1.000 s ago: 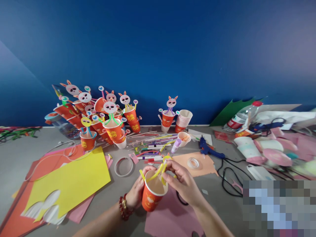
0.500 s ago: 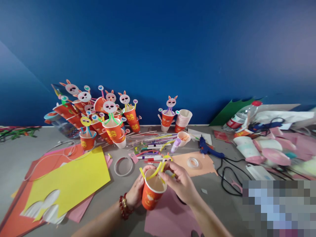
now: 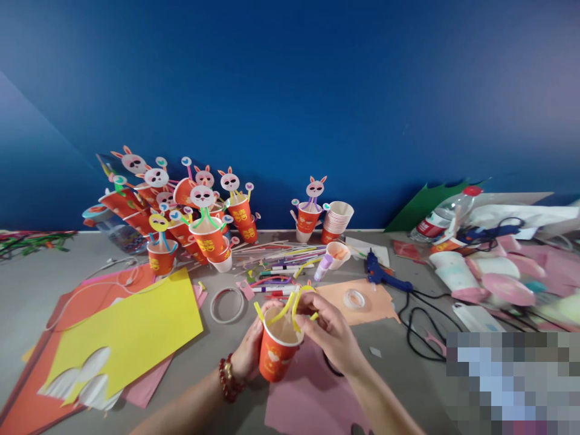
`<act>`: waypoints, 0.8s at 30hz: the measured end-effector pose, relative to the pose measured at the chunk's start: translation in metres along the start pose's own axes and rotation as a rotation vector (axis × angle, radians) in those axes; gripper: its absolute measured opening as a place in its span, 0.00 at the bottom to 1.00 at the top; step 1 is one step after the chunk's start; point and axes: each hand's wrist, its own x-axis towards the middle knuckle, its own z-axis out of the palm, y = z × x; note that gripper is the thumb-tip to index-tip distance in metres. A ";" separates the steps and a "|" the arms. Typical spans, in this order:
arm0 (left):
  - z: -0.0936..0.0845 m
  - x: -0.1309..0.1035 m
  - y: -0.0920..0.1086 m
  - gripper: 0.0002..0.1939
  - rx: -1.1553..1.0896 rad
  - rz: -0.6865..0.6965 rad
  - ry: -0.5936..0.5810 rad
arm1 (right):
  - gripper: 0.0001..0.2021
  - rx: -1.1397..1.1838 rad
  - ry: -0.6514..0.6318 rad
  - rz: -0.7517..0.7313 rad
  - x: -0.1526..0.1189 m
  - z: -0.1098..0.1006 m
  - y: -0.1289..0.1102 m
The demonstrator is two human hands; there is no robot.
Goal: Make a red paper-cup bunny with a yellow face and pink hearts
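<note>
One pink sheet (image 3: 312, 393) spreads beneath the work on my feed. Left hand (image 3: 249, 350) curls around an orange cup (image 3: 274, 357), tilted at the sheet's left edge; contact below unclear. Right hand (image 3: 333, 332) appears to pinch one of the yellow strips (image 3: 285, 310) at the rim. I judge the step as positioning strips; next calls for holding the cup steady and adjusting gently.

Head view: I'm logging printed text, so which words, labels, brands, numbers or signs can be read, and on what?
"囍", apparently: yellow sign on several red cups at the back, slightly blurred.
Bottle label: light marks on red, too blurred to read.
Held cup: gold design, no legible words.
Markers: any print is too small to read.
</note>
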 end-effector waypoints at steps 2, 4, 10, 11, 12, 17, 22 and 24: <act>0.003 0.001 0.001 0.27 -0.025 0.005 -0.004 | 0.14 0.056 0.032 0.016 0.001 -0.002 0.002; 0.006 0.002 0.003 0.27 -0.056 0.016 0.005 | 0.15 0.084 0.065 0.029 0.001 -0.004 0.005; 0.009 0.005 0.003 0.25 -0.122 0.018 0.045 | 0.20 0.115 -0.047 -0.011 -0.001 -0.008 0.020; 0.009 0.004 0.003 0.24 -0.127 0.013 0.056 | 0.21 0.113 -0.061 -0.023 -0.002 -0.007 0.023; 0.008 0.004 0.004 0.23 -0.135 0.013 0.072 | 0.22 0.107 -0.066 -0.037 -0.003 -0.006 0.026; 0.003 0.002 0.004 0.25 -0.110 -0.034 0.107 | 0.35 0.082 -0.082 -0.086 -0.005 0.003 0.036; -0.004 0.001 0.002 0.35 0.018 0.053 0.068 | 0.40 -0.054 -0.085 -0.097 -0.008 0.011 0.043; -0.007 0.000 0.000 0.37 0.035 0.087 0.064 | 0.39 -0.119 -0.065 -0.110 -0.009 0.013 0.043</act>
